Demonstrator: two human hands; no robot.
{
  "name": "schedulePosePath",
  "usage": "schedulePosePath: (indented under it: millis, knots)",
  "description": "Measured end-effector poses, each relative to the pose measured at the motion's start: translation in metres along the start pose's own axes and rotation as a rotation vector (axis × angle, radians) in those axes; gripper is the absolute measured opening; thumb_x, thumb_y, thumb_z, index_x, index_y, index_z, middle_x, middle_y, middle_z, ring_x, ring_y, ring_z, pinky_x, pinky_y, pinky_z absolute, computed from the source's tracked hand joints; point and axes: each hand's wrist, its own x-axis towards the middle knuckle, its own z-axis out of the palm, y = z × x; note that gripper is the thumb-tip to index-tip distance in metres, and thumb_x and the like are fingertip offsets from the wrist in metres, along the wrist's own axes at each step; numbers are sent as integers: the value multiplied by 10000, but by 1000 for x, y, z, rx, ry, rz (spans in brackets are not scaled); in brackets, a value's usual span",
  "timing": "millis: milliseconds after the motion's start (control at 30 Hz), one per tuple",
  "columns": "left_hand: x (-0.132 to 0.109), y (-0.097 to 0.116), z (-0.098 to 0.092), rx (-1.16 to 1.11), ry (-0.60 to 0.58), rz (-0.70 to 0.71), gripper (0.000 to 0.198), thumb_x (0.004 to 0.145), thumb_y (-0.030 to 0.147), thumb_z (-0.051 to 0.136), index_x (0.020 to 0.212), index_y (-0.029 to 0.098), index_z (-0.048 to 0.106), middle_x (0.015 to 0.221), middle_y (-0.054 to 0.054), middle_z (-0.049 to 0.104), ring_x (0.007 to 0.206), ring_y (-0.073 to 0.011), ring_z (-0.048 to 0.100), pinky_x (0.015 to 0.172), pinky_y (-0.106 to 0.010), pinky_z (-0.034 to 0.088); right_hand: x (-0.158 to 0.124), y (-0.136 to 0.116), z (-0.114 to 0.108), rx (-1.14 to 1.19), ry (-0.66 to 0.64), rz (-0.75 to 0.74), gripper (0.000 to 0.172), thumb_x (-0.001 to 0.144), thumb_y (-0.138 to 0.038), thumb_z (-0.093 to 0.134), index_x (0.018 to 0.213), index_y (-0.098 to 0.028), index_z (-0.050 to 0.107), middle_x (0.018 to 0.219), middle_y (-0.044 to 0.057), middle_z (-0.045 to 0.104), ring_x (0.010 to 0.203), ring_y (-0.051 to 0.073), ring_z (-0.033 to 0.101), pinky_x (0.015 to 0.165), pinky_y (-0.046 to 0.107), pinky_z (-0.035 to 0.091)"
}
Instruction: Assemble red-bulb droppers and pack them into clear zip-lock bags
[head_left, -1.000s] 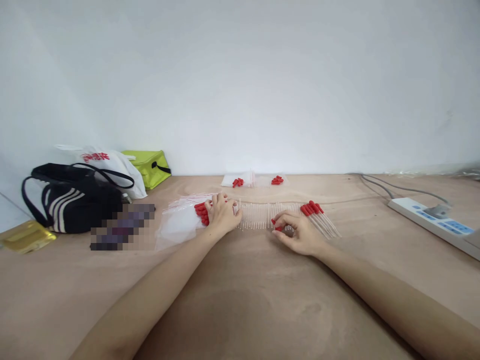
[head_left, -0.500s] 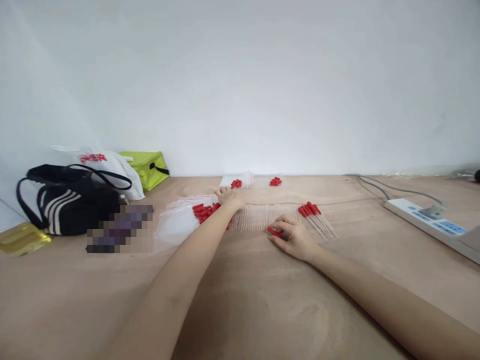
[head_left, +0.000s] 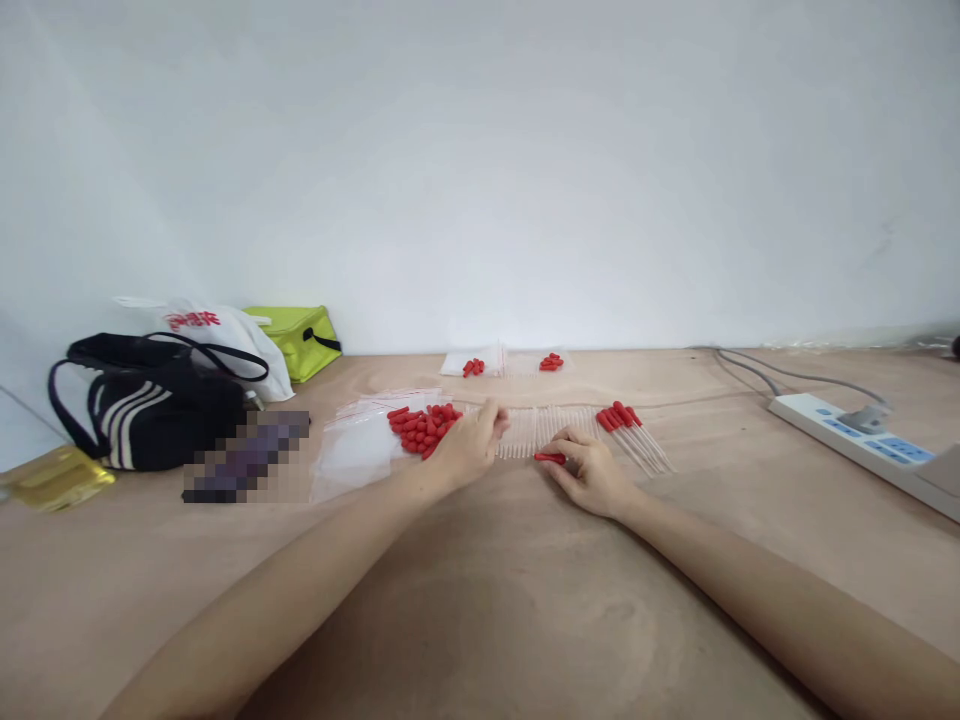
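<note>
Between finger and thumb, my right hand (head_left: 592, 475) has a red rubber dropper bulb (head_left: 550, 457), close to the near ends of a row of thin clear glass tubes (head_left: 525, 430). My left hand (head_left: 472, 445) is over the left part of that row with its fingers curled together; whatever it holds is hidden. Just left of it lies a heap of red bulbs (head_left: 420, 430). To the right of the tubes, several droppers (head_left: 636, 435) with red bulbs fitted on their ends lie slanted side by side.
Flat clear zip bags (head_left: 356, 455) lie left of the heap. Two bags with red-bulbed droppers (head_left: 551, 362) lie near the wall. Further left are a black bag (head_left: 165, 410), a white bag (head_left: 247, 345) and a lime-green bag (head_left: 289, 345). A power strip (head_left: 862, 435) lies at right.
My left hand has drawn back toward me and slightly right, from the far side of the bulb heap to above the tubes. My right hand has stayed nearly still with its red bulb.
</note>
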Motion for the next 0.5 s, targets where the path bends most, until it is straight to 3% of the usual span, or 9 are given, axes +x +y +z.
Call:
schedulePosePath:
  millis: [100, 167, 300, 500]
  knots:
    - [-31, -6, 13, -36, -32, 184, 151, 862, 119, 326, 939, 153, 451, 856, -58, 558, 771, -166, 541, 687, -279, 432, 0, 4, 2, -24, -8, -4, 151, 790, -189, 495, 885, -177, 610, 768, 57, 573, 720, 156, 528, 665, 307, 446]
    - [-40, -11, 19, -51, 43, 217, 185, 860, 90, 318, 957, 155, 461, 901, -66, 545, 834, -168, 527, 737, -283, 429, -1, 5, 3, -30, -34, -23, 167, 801, -208, 490, 912, -182, 612, 782, 60, 581, 725, 159, 529, 670, 313, 441]
    - [-41, -13, 22, -51, 138, 242, 145, 874, 129, 355, 892, 148, 498, 875, -63, 534, 825, -164, 507, 753, -282, 425, 0, -2, 4, 32, -93, -38, 178, 824, -215, 457, 902, -185, 614, 806, 61, 590, 724, 146, 534, 656, 285, 442]
    - [-39, -10, 20, 1, 146, 302, 148, 870, 180, 410, 847, 150, 553, 794, -47, 603, 780, -176, 496, 722, -299, 422, 3, -12, 2, 116, -121, -17, 168, 805, -180, 463, 904, -180, 600, 827, 55, 595, 735, 137, 539, 646, 261, 444]
